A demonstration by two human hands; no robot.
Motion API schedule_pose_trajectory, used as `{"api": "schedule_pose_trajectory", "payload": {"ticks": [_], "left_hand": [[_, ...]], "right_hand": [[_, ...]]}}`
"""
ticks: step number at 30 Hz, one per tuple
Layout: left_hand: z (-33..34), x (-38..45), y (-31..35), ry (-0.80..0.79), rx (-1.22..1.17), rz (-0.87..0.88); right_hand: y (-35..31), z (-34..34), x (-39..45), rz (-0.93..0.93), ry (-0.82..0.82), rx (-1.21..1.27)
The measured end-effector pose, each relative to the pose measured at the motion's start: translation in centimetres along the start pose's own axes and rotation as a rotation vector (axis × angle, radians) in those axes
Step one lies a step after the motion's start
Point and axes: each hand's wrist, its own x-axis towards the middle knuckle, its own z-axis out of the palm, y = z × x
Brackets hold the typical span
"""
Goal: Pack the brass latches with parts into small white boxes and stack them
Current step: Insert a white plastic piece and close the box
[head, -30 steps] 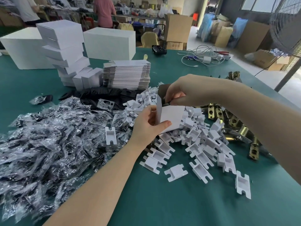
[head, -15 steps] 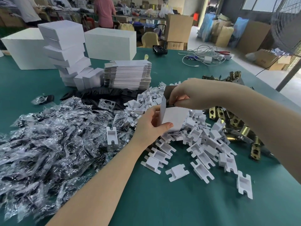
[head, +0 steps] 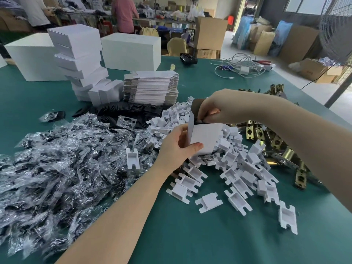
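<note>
- Far left: a wide heap of clear plastic bags (head: 57,168) with dark parts inside, spread over the green table (head: 209,241).
- Behind the heap: a leaning stack of closed small white boxes (head: 80,60), and just beside it a pile of flat unfolded box blanks (head: 152,86).
- Centre: left hand (head: 179,147), thumb and fingers wrapped round the small white box (head: 205,138), held upright above the table with its top flap raised.
- Plain white card outside, darker brown inside the raised flap; open mouth facing up.
- Directly above the box: right hand (head: 219,109), fingers curled down, pinching something dark at the box mouth; too hidden to identify.
- Beneath and around both hands: a scatter of white plastic inserts (head: 236,168), each a shallow tray with notched ends.
- Right: shiny brass latches (head: 276,143) piled on the table, partly covered by the right forearm.
- Far right background: tangled white cables (head: 240,67).
</note>
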Motion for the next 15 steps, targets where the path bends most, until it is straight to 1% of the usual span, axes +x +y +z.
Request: {"api": "schedule_pose_trajectory", "payload": {"ticks": [3, 8, 11, 15], "left_hand": [[0.0, 0.3, 0.1, 0.019, 0.005, -0.009], [0.0, 0.4, 0.0, 0.018, -0.007, -0.023], [0.0, 0.4, 0.0, 0.002, 0.002, -0.034], [-0.1, 0.3, -0.1, 0.022, 0.01, -0.037]], "right_hand": [[0.4, 0.0, 0.7, -0.007, 0.056, 0.01], [0.6, -0.9, 1.4, 0.01, 0.066, 0.052], [0.4, -0.9, 1.8, 0.011, -0.056, 0.063], [-0.1, -0.8, 2.4, 0.026, -0.093, 0.046]]}}
